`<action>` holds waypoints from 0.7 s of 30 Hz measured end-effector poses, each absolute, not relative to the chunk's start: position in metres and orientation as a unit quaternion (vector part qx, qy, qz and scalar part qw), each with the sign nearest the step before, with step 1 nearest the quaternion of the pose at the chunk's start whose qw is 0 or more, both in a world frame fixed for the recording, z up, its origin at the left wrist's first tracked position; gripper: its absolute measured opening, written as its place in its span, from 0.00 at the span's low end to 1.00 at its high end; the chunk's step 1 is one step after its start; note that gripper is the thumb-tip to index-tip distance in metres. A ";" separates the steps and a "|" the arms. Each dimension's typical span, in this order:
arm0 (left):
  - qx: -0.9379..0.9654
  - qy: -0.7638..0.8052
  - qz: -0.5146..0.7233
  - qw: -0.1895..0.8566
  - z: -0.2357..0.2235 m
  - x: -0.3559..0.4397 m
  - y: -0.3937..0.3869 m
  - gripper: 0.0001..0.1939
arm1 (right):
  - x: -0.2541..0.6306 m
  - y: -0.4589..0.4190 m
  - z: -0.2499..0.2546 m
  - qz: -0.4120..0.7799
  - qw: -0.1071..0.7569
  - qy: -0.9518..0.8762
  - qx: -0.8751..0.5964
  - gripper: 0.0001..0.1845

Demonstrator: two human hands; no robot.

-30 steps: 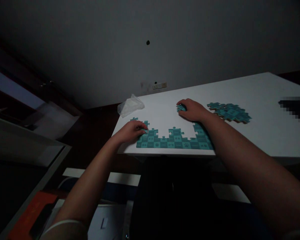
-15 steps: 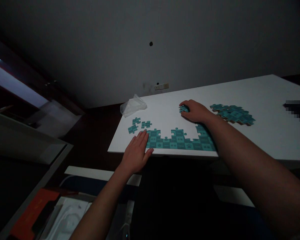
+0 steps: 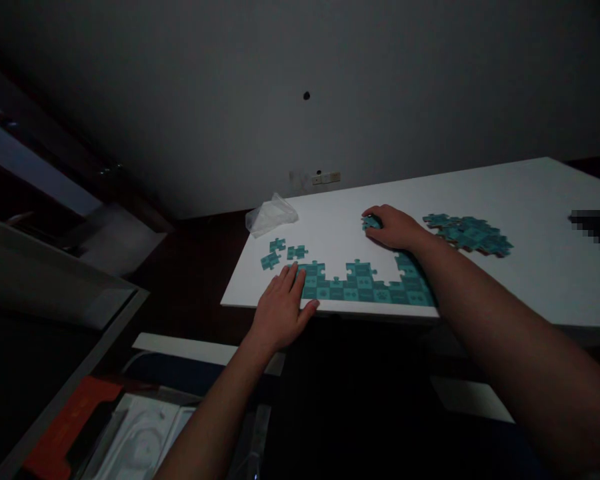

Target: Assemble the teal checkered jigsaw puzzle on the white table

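Note:
Teal jigsaw pieces joined into a puzzle section (image 3: 363, 283) lie along the table's front edge, with gaps in their upper side. My left hand (image 3: 281, 303) rests flat, fingers stretched out, over the left end of this section, its thumb at the table edge. Above the section, my right hand (image 3: 393, 227) is closed round a teal puzzle piece (image 3: 370, 223); the fingers partly hide it, and I cannot tell if there is more than one. Three loose pieces (image 3: 297, 252) lie just beyond my left hand. Right of my right forearm is a pile of puzzle pieces (image 3: 473, 235).
On the white table (image 3: 530, 200), a crumpled clear plastic bag (image 3: 271, 215) lies at the far left corner. A grey wall (image 3: 205, 120) with a socket strip (image 3: 326, 178) stands behind. Below left are an orange object (image 3: 75, 420) and a white box (image 3: 140, 427).
The whole view has shifted slightly. My left hand has slid a little to the right over the joined section's left end. My right hand still grips its piece in about the same spot.

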State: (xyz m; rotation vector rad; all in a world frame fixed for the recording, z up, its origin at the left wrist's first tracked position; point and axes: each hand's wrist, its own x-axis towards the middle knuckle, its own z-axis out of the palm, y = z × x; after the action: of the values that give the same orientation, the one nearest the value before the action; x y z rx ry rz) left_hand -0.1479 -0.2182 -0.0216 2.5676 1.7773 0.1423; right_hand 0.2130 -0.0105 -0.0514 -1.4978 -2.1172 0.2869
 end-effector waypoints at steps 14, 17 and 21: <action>0.759 0.649 0.057 0.012 0.026 -0.213 -0.081 0.28 | 0.214 -0.012 -0.049 0.114 0.263 -0.782 -0.553 0.32; 0.764 0.642 0.020 0.060 0.028 -0.224 -0.049 0.27 | 0.213 -0.013 -0.049 0.109 0.263 -0.785 -0.550 0.32; 0.770 0.621 0.035 0.144 0.031 -0.227 -0.027 0.25 | 0.213 -0.013 -0.048 0.108 0.264 -0.784 -0.551 0.31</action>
State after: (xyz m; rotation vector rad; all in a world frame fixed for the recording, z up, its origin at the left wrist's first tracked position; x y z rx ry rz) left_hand -0.2272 -0.0265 0.0307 2.2199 1.7898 0.1002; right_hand 0.2134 -0.0128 -0.0481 -1.4900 -2.1204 0.2919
